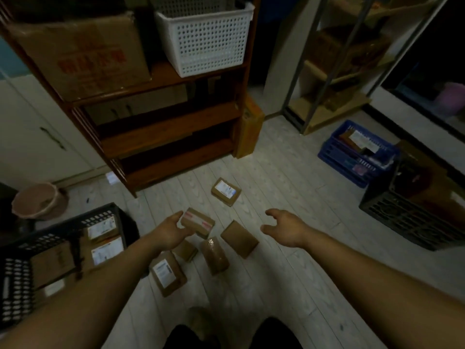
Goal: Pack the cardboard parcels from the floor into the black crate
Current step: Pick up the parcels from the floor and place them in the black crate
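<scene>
Parcel (198, 222): long axis slanting rightward from left hand.
Left hand (171, 230): gripping parcel's near end.
Right hand (284, 227): hovering spread, holding nothing.

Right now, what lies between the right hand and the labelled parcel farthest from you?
Only bare floor in the head view: the open right hand hovers apart from the labelled parcel, nothing between.

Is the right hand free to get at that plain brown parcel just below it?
Probably yes. The right hand is open and empty, and the plain parcel lies flat on the floor beside it with nothing on top. The left hand is busy with the red-taped parcel, clear of that path.
</scene>
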Action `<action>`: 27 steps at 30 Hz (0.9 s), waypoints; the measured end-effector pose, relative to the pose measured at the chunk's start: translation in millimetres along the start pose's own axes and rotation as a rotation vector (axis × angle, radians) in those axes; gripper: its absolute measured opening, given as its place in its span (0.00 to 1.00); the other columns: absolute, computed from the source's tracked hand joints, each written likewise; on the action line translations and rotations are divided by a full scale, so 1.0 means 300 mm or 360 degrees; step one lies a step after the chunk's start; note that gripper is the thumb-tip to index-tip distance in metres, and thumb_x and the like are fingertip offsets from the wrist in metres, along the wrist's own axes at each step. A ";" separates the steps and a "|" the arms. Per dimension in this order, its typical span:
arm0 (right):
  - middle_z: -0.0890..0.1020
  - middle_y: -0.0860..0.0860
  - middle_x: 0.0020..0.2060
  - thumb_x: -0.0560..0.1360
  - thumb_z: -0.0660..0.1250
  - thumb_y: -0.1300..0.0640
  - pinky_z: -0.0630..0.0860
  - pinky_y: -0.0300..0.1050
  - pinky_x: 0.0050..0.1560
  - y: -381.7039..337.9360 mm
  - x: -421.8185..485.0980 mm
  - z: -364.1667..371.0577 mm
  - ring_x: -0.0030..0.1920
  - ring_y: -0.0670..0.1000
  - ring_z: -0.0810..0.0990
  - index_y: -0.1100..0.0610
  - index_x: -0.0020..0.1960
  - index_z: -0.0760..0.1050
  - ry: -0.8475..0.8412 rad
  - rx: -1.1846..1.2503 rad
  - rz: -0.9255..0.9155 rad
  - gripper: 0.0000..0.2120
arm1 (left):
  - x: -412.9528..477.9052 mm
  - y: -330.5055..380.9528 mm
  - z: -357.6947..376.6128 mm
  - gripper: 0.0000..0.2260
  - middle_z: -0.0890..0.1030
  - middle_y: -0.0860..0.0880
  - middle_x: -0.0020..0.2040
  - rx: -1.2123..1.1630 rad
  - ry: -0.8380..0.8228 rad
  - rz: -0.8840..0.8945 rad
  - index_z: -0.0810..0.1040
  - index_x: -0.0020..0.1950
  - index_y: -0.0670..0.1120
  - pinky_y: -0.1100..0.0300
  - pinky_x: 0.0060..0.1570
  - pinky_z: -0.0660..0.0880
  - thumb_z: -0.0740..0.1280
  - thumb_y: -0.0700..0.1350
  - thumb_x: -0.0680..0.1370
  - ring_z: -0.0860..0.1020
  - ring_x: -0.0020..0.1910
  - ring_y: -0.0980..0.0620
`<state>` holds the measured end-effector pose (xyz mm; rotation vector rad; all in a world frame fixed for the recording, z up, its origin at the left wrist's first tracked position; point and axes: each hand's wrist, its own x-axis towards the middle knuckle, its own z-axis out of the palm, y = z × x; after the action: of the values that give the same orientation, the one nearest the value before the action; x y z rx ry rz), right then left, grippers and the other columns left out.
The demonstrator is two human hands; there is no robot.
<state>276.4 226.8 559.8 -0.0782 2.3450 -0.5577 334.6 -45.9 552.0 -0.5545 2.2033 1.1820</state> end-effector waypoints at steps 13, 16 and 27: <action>0.69 0.55 0.70 0.78 0.63 0.46 0.71 0.45 0.60 0.196 0.683 0.133 0.66 0.57 0.72 0.56 0.76 0.57 -0.0470 -0.0272 -0.0296 0.31 | 0.382 -0.236 0.371 0.26 0.72 0.43 0.68 -0.0479 0.0269 -0.0575 0.65 0.72 0.44 0.55 0.62 0.68 0.67 0.46 0.76 0.72 0.63 0.46; 0.65 0.54 0.73 0.71 0.67 0.38 0.72 0.53 0.63 0.314 0.880 0.313 0.68 0.57 0.70 0.51 0.78 0.51 -0.0571 -0.0263 -0.0321 0.43 | 0.533 -0.363 0.542 0.32 0.67 0.43 0.72 -0.0520 0.0229 -0.0692 0.62 0.74 0.45 0.49 0.70 0.63 0.68 0.54 0.74 0.68 0.69 0.43; 0.63 0.54 0.74 0.72 0.71 0.48 0.70 0.53 0.66 0.612 1.524 1.186 0.71 0.58 0.66 0.50 0.77 0.52 -0.0691 0.0193 -0.0255 0.41 | 1.249 -0.977 1.007 0.33 0.61 0.44 0.75 -0.0784 0.0433 -0.0835 0.53 0.77 0.47 0.55 0.64 0.64 0.66 0.51 0.77 0.65 0.71 0.44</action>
<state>190.1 165.4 -38.8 -0.3023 1.8893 -0.6839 315.1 23.7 -6.9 -1.4683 1.7788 1.4033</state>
